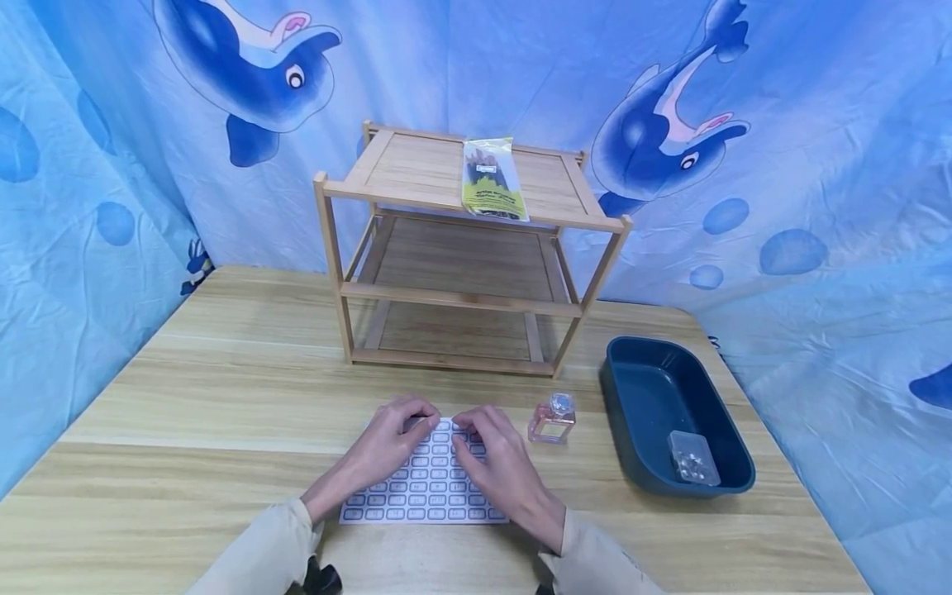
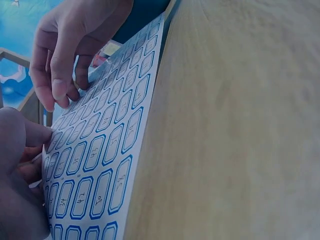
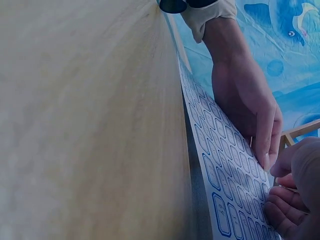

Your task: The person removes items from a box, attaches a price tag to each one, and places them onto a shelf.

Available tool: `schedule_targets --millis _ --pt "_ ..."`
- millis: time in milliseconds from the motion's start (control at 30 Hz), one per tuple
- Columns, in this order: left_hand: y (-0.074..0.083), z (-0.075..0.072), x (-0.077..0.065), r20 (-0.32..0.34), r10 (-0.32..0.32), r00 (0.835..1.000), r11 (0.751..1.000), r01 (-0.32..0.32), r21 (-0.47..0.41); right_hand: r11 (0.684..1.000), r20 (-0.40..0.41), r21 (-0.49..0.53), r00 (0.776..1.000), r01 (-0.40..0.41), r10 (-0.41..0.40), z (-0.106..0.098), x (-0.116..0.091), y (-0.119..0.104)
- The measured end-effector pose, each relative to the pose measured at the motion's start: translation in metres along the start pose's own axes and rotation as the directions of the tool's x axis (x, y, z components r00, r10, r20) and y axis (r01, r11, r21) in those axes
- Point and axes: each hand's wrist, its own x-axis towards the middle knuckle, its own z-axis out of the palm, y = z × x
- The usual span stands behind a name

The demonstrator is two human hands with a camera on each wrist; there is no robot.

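Note:
A white sheet of blue-bordered labels [image 1: 416, 498] with handwritten numbers lies on the table before the person. My left hand [image 1: 390, 442] pinches its far edge, thumb on top, as the left wrist view also shows [image 2: 22, 165]. Close beside it, at the far edge right of the middle, my right hand [image 1: 502, 467] has its fingers curled on the sheet. In the right wrist view the right thumb and fingers [image 3: 287, 205] meet near that edge; whether a single label is between them is hidden. The sheet's near edge stands slightly off the table in that view.
A pink perfume bottle [image 1: 553, 421] stands right of the right hand. Further right is a dark blue basin [image 1: 617, 430] holding a small clear box [image 1: 694, 459]. Behind the hands stands a three-tier wooden rack [image 1: 461, 297] with a yellow-and-clear packet [image 1: 492, 182] on top.

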Motion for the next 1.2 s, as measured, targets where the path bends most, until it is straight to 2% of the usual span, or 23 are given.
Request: schedule_targets --millis 167,333,933,1200 --pt "-0.0021 -0.0020 -0.0004 0.078 0.012 0.997 1.000 -0.011 -0.016 1.000 0.001 -0.002 1.000 -0.011 0.011 0.0013 -0.0003 -0.0002" --pt "-0.0028 -0.0033 -0.0009 0.123 0.008 0.992 1.000 -0.005 -0.021 1.000 0.001 0.003 1.000 -0.012 0.012 0.0031 0.0002 -0.0002" --pt "-0.0057 -0.0012 -0.0010 0.171 0.032 0.985 0.995 -0.015 -0.098 1.000 -0.017 -0.010 1.000 -0.027 0.027 0.0065 0.0001 -0.0004" --pt "-0.0053 0.0007 -0.0016 0.165 0.034 0.986 0.993 -0.015 -0.115 0.999 -0.028 -0.044 1.000 -0.010 0.009 0.0089 -0.0004 0.0017"
